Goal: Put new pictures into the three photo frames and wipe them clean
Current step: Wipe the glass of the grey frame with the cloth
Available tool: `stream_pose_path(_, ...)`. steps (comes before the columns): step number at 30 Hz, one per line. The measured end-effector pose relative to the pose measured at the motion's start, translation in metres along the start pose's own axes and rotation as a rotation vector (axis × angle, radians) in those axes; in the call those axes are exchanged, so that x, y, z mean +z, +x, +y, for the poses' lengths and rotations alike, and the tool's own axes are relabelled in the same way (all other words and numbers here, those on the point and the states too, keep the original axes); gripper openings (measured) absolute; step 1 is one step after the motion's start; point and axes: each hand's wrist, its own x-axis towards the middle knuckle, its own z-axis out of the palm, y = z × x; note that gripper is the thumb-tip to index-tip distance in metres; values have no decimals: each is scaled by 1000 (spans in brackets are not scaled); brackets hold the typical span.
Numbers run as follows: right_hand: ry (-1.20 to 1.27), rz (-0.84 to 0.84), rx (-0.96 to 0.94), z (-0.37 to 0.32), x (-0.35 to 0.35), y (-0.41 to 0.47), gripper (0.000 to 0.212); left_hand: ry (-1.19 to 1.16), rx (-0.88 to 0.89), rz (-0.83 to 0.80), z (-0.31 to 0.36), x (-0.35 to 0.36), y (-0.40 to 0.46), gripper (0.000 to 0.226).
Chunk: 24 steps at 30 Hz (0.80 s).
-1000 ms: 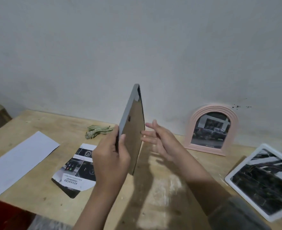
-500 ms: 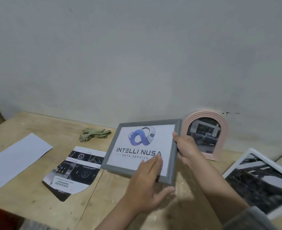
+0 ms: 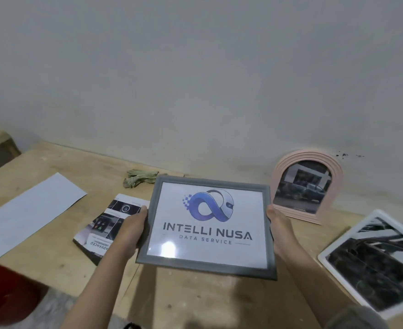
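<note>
Grey frame (image 3: 268, 227) held face-up above the table (image 3: 191, 302): left hand (image 3: 131, 230) grips its left edge, right hand (image 3: 280, 227) its right edge. Pink arched frame (image 3: 288, 167) stands behind-right of it.

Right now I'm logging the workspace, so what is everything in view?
grey frame: one, logo picture inside, held above the table
pink frame: one, arched, standing by the wall
white frame: one, lying far right
cloth: one, greenish, crumpled, near the wall
brochure: one, dark printed, left of the grey frame
paper: one, white, far left
table: one, wooden
left hand: grips the grey frame's left edge
right hand: grips its right edge
</note>
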Motion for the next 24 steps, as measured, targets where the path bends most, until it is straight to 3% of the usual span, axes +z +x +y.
stream_pose_path(8,-102,-139,61,29,77,3,31,-4,52,253,-39,-48,8,47)
stream_pose_path(14,-224,-275,6,33,184,5,27,-3,52,403,-56,-132,39,56)
stream_pose_path(19,-575,-284,-247,45,288,18,26,81,60,568,-72,-206,63,58)
stream_pose_path(24,-958,-273,-489,44,369,61,22,190,97,621,-72,-263,93,60)
